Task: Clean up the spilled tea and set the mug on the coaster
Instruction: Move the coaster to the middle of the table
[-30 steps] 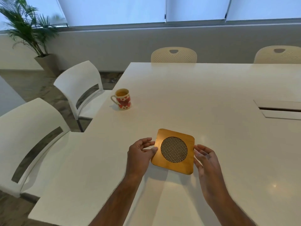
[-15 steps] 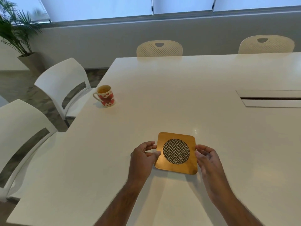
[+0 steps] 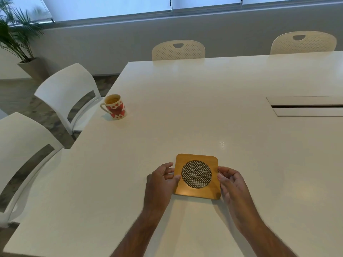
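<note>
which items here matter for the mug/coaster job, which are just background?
Part of the job:
- coaster, flat on the table, left hand and right hand at its side edges
- mug with red hearts, upright near the table's left edge

Background:
- white chairs
- potted plant
- cable hatch

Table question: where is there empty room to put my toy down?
Lots of bare table: the wide stretch between the heart mug and the slot lid, and all the far end by the chairs. It is crowded only near the front, where the left hand and right hand flank the coaster.
</note>
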The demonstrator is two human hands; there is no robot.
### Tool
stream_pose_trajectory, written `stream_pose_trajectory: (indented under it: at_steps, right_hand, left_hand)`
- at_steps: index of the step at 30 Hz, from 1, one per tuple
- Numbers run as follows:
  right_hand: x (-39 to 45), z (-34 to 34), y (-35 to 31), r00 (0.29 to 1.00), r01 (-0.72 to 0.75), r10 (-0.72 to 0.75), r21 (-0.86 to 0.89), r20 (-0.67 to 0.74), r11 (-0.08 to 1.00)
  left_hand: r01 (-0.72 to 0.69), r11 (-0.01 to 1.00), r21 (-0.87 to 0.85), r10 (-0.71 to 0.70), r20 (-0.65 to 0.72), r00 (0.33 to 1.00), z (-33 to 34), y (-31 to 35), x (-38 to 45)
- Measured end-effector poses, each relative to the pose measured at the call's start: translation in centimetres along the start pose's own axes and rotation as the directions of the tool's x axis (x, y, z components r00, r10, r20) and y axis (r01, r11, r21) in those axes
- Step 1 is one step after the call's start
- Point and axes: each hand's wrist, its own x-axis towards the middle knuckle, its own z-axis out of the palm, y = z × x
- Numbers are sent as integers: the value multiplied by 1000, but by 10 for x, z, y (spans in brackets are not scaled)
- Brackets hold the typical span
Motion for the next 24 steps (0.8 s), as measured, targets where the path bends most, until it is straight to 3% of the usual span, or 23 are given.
stream_pose_trajectory:
  at_steps: [6,24]
  right_hand:
    - [-1,-5,3,1000,-12,12,9,12,1000]
    - [0,-6,18,999,32,-27,-206,25,978]
  left_hand:
    - [-40,998,43,40,-9,999,2,-4,0]
    - [-83,984,156,83,9,996,5,-11,2]
